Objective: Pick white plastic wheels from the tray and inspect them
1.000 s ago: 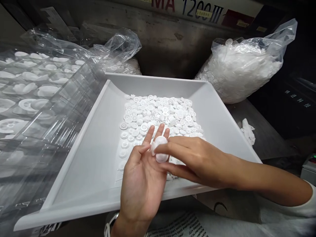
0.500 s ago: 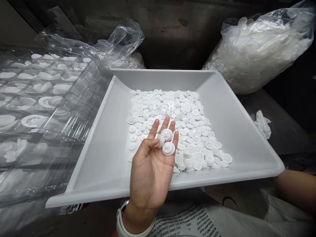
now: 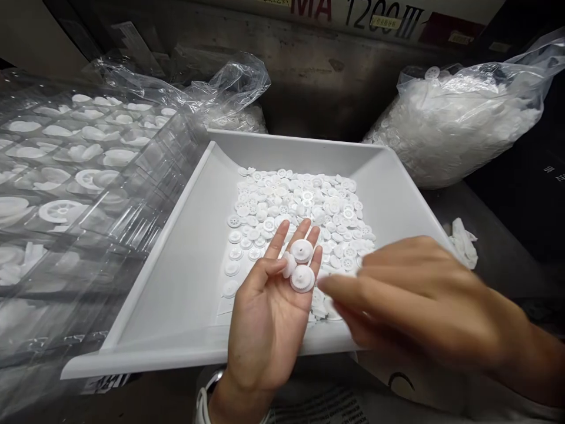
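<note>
Gears, three of them and white, lie together on the upturned left hand, whose fingers are stretched out and loosely spread, the thumb tip against the leftmost one. Just to their right hovers the right hand, blurred, its thumb and fingers pointing at them, though I cannot tell whether they pinch anything. Below both hands a pale tray carries a heap of similar white pieces, with stacked clear boxes of white parts beside it at left, and stuffed plastic bags behind, one at left and a fuller one at right.
</note>
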Motion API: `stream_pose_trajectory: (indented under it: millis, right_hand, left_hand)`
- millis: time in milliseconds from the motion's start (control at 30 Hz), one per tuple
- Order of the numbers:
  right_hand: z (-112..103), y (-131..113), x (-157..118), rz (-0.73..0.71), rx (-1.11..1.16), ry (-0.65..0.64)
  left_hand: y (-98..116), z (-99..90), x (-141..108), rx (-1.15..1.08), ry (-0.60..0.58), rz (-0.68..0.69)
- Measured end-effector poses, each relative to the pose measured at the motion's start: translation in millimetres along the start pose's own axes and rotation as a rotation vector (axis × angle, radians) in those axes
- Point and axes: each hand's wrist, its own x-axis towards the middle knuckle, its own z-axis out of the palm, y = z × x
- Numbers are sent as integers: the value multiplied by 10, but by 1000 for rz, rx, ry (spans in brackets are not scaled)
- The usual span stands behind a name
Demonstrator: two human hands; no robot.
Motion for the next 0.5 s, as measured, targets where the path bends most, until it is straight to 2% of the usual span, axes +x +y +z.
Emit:
stream_pose_trajectory:
  millis: [100,200,400,500]
  right_hand:
    - [173,88,113,-103,-168,-6]
    - [286,146,175,-125,-203,35]
    - [256,156,192,-187,-293,83]
    - [245,164,181,-127,-226,89]
  left_hand:
    - [0,5,-22,46,-69,-38]
    - [12,24,-48,65,-129,-77]
    - [28,19,-66,6,-118,-105]
    - [35,7,-69,-21,-116,-130]
